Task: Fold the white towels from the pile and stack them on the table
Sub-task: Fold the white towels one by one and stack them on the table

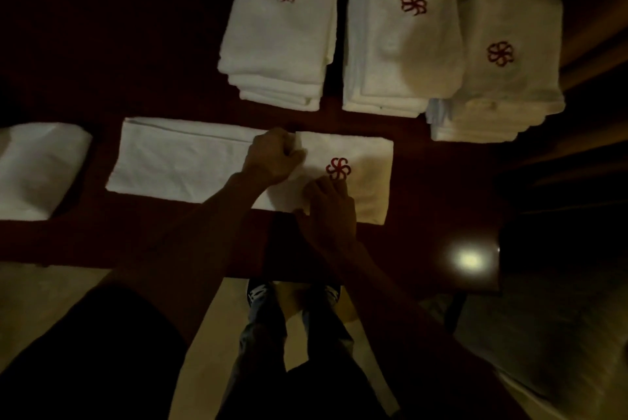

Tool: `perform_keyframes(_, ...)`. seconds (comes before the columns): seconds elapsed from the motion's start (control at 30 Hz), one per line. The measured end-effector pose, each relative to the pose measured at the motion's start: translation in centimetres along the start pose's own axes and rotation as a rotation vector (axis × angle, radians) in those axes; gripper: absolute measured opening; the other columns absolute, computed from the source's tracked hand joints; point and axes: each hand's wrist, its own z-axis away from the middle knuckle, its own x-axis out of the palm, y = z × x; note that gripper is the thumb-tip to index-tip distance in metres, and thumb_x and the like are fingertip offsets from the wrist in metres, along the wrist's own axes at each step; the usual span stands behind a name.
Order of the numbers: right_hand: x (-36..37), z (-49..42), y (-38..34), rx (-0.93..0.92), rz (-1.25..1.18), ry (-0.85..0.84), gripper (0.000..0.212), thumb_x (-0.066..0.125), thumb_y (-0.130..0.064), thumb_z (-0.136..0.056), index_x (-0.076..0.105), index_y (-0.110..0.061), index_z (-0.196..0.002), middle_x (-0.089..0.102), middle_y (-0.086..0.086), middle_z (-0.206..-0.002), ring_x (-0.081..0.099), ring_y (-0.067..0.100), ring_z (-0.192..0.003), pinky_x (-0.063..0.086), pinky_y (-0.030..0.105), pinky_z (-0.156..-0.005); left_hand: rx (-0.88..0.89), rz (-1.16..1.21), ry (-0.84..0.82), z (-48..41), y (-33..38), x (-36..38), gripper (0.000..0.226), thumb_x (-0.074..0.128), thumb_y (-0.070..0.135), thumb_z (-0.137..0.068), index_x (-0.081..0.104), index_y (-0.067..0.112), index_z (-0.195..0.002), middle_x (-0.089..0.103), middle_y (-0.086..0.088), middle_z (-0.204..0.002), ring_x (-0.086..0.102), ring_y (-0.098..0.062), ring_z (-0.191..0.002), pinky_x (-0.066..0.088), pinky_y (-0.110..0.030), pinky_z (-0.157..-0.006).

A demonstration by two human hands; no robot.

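1. Nearest, the right hand point(328, 205) lies on the near edge of the towel point(183, 161), fingertips beside its red emblem point(338, 168); the dim light hides whether it pinches or only presses.
2. Just beyond, the left hand point(275, 156) is curled at the towel's far edge, with a bit of white cloth bunched in its fingers.
3. The towel lies flat on the worktop point(435, 188), long axis left to right; its longer free part runs leftward from both hands, so the left hand is nearer that end; the next fold likely brings it over toward the emblem.
4. Left of it, across a gap, sits the pile point(37, 168).
5. Farthest, three stacks point(282, 29) of folded towels stand apart beyond the far edge; probably outside the fold's sweep.
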Motion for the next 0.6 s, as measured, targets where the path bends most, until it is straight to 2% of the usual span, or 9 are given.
perform_keyframes(0.13, 0.1, -0.5, 0.3, 0.01, -0.025, 0.047, 0.026, 0.069, -0.027, -0.087, 0.066, -0.016, -0.11, 0.059, 0.004, -0.12, 0.048, 0.029, -0.12, 0.052, 0.044, -0.089, -0.033, -0.016, -0.009, -1.1, 0.6, -0.1, 0.042, 0.078, 0.034, -0.082, 0.065, 0.013, -0.115, 0.065, -0.006, -0.118, 0.061, -0.024, -0.109, 0.043, -0.027, -0.081)
perform_keyframes(0.27, -0.6, -0.4, 0.8, -0.028, -0.084, 0.127, 0.02, 0.067, -0.026, -0.086, 0.068, -0.015, -0.103, 0.065, 0.004, -0.107, 0.056, 0.027, -0.108, 0.053, 0.039, -0.084, -0.012, 0.068, -0.082, -1.1, 1.5, -0.7, 0.038, 0.076, 0.018, -0.084, 0.068, 0.008, -0.119, 0.065, -0.008, -0.123, 0.062, -0.022, -0.111, 0.048, -0.025, -0.088)
perform_keyframes(0.33, -1.2, -0.4, 1.1, -0.026, -0.107, 0.165, 0.018, 0.064, -0.026, -0.086, 0.068, -0.014, -0.1, 0.065, 0.004, -0.103, 0.058, 0.026, -0.105, 0.052, 0.038, -0.086, -0.017, 0.152, -0.105, -1.0, 2.3, -0.9, 0.032, 0.074, 0.011, -0.084, 0.069, 0.008, -0.115, 0.066, -0.008, -0.119, 0.064, -0.018, -0.1, 0.051, -0.022, -0.077)
perform_keyframes(0.4, -2.0, -0.2, 1.6, -0.057, -0.105, 0.211, 0.021, 0.055, -0.027, -0.088, 0.068, -0.014, -0.096, 0.067, 0.002, -0.1, 0.059, 0.024, -0.105, 0.051, 0.041, -0.094, -0.044, 0.242, -0.132, -0.9, 3.3, -0.9, 0.028, 0.073, 0.008, -0.083, 0.068, 0.008, -0.111, 0.066, -0.009, -0.111, 0.063, -0.013, -0.084, 0.051, -0.019, -0.064)
perform_keyframes(0.43, -2.4, 0.0, 1.9, -0.076, -0.114, 0.24, 0.025, 0.05, -0.028, -0.089, 0.07, -0.014, -0.097, 0.068, 0.002, -0.099, 0.06, 0.024, -0.105, 0.048, 0.042, -0.099, -0.049, 0.269, -0.138, -0.9, 3.9, -0.7, 0.028, 0.073, 0.008, -0.083, 0.068, 0.008, -0.11, 0.066, -0.009, -0.11, 0.064, -0.013, -0.084, 0.052, -0.02, -0.064)
perform_keyframes(0.5, -3.4, 0.4, 2.8, -0.08, -0.149, 0.32, 0.027, 0.048, -0.027, -0.089, 0.071, -0.014, -0.098, 0.069, 0.001, -0.098, 0.06, 0.023, -0.105, 0.046, 0.037, -0.098, -0.05, 0.32, -0.129, -0.6, 5.2, -0.3, 0.028, 0.074, 0.009, -0.081, 0.069, 0.01, -0.108, 0.068, -0.009, -0.11, 0.067, -0.021, -0.095, 0.058, -0.031, -0.078)
perform_keyframes(0.53, -4.0, 0.8, 3.3, -0.05, -0.178, 0.359, 0.024, 0.051, -0.026, -0.088, 0.07, -0.013, -0.097, 0.069, 0.002, -0.096, 0.06, 0.024, -0.102, 0.046, 0.033, -0.091, -0.056, 0.363, -0.117, -0.4, 6.0, 0.0, 0.025, 0.075, 0.01, -0.079, 0.068, 0.013, -0.104, 0.069, -0.01, -0.11, 0.067, -0.025, -0.1, 0.058, -0.037, -0.085)
perform_keyframes(0.6, -5.4, 1.8, 4.6, 0.031, -0.248, 0.439, 0.018, 0.059, -0.027, -0.084, 0.066, -0.011, -0.09, 0.066, 0.005, -0.091, 0.059, 0.025, -0.089, 0.043, 0.029, -0.074, -0.054, 0.434, -0.103, 0.0, 7.9, 1.0, 0.02, 0.077, 0.011, -0.078, 0.065, 0.022, -0.09, 0.07, -0.01, -0.107, 0.067, -0.027, -0.102, 0.057, -0.042, -0.09)
